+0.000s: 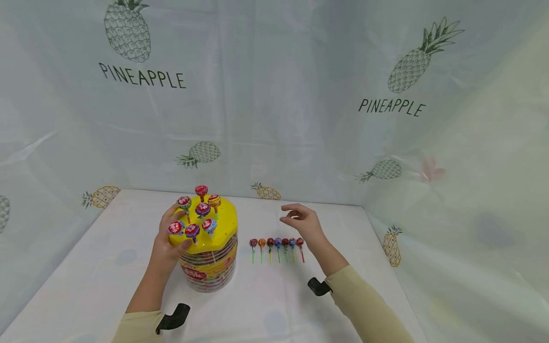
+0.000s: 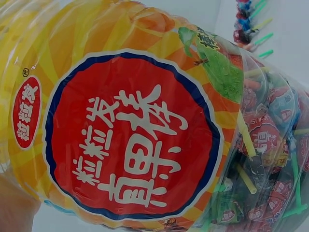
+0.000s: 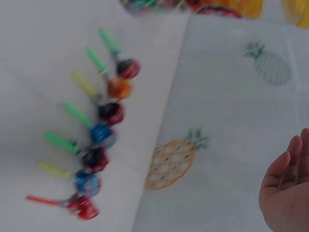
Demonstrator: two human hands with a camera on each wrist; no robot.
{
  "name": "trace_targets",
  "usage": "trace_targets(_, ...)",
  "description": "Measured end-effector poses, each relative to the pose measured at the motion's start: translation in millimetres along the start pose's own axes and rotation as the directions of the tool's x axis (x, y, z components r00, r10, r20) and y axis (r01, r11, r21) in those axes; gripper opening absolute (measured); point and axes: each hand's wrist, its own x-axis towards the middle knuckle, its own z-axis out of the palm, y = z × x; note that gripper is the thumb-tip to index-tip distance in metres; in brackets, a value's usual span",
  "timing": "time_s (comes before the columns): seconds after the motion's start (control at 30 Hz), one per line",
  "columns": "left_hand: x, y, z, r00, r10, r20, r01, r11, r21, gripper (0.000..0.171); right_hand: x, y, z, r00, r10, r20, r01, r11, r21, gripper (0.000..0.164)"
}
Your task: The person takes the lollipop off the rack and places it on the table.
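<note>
A clear plastic jar (image 1: 223, 266) with a yellow lid (image 1: 228, 223) stands on the left part of the table. Several wrapped lollipops (image 1: 202, 209) are stuck upright in the lid. My left hand (image 1: 163, 247) grips the lid's left side, thumb at the front and fingers behind. In the left wrist view the jar's orange label (image 2: 135, 135) fills most of the picture, with more lollipops visible through the wall. My right hand (image 1: 306, 224) hovers, loosely bent and holding nothing, beyond a row of lollipops (image 1: 278, 243); the right wrist view shows that row (image 3: 102, 135) too.
The white table (image 1: 257, 300) ends at a hanging pineapple-print cloth (image 1: 283, 119) behind and on the right. The row of lollipops lies between the jar and my right forearm, with sticks towards me. Black wrist mounts (image 1: 173, 320) sit on both forearms.
</note>
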Motion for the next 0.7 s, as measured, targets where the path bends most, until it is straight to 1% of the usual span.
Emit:
trace_targets(0.17, 0.8, 0.1, 1.5, 1.000, -0.001, -0.002, 0.001, 1.000, 0.005, 0.052, -3, -22, 19, 0.998, -0.042, 0.048, 0.037, 0.994, 0.102, 0.029)
trace_targets(0.27, 0.6, 1.1, -0.1, 1.000, 0.000, -0.005, 0.000, 1.000, 0.004, 0.052, -4, -32, 32, 0.994, -0.079, 0.075, 0.065, 0.983, 0.170, 0.031)
trace_targets(0.37, 0.1, 2.0, -1.6, 1.000, -0.002, -0.014, 0.002, 1.000, -0.015, 0.052, -5, -43, 46, 0.986, -0.123, 0.109, 0.099, 0.973, 0.207, 0.031)
trace_targets(0.53, -0.5, 0.3, 0.3, 1.000, -0.012, -0.007, 0.012, 0.999, -0.038, 0.052, -9, -61, 65, 0.971, -0.191, 0.147, 0.149, 0.956, 0.254, 0.028)
trace_targets(0.7, -1.2, -0.8, 1.5, 1.000, 0.005, -0.012, -0.005, 1.000, -0.014, 0.053, -10, -76, 85, 0.954, -0.239, 0.182, 0.178, 0.937, 0.301, 0.027)
